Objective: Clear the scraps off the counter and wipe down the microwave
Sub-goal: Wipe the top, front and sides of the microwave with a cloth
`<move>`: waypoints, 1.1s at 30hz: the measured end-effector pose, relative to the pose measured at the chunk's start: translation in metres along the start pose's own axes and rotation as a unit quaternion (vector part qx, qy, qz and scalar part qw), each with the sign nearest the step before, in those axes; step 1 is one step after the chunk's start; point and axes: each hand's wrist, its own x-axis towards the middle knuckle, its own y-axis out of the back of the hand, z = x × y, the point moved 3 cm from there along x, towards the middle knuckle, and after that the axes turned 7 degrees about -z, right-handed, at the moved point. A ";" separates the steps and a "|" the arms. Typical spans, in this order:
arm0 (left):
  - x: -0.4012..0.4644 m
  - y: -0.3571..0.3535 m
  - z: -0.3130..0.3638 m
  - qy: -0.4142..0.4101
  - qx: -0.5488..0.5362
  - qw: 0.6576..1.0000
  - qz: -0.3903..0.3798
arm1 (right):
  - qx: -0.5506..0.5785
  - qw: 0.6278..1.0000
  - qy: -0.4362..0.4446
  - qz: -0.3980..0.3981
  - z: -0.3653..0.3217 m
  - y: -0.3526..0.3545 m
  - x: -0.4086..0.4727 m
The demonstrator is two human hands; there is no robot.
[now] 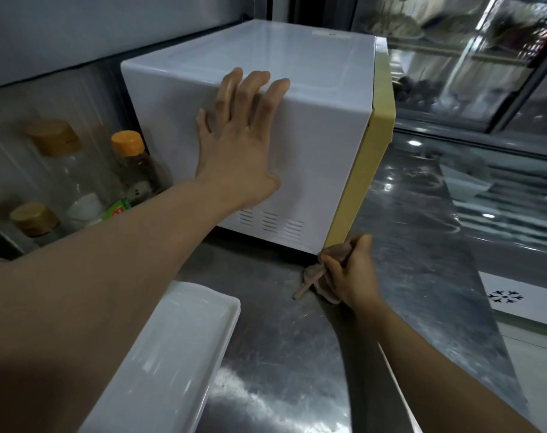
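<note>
Nearest us, lower left, a white tray [159, 354] sits on the scuffed steel surface [281, 354]. Our left hand [237, 145] presses spread fingers [250, 89] against the microwave [312, 126] at centre frame. Our right hand [350, 270] pinches a wooden stick [306, 285] at its lower corner; glass cabinets [469, 57] fill the upper right.

White microwave [312, 98] with a pale yellow front on a grey steel counter [406, 245].
An orange-capped bottle [131, 167] stands beside it; a white sheet [528, 301] bears black snowflake marks.

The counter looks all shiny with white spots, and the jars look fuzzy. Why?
In the head view, the steel counter mirrors ceiling lamps as bright white spots; the jars at the left edge are smeared by blur, as is the glass case behind; the microwave edges bend a little from the wide lens.
</note>
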 end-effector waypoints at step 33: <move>-0.054 0.085 0.077 0.171 0.091 0.929 -0.316 | -0.055 0.986 0.075 -0.135 -0.120 0.172 0.000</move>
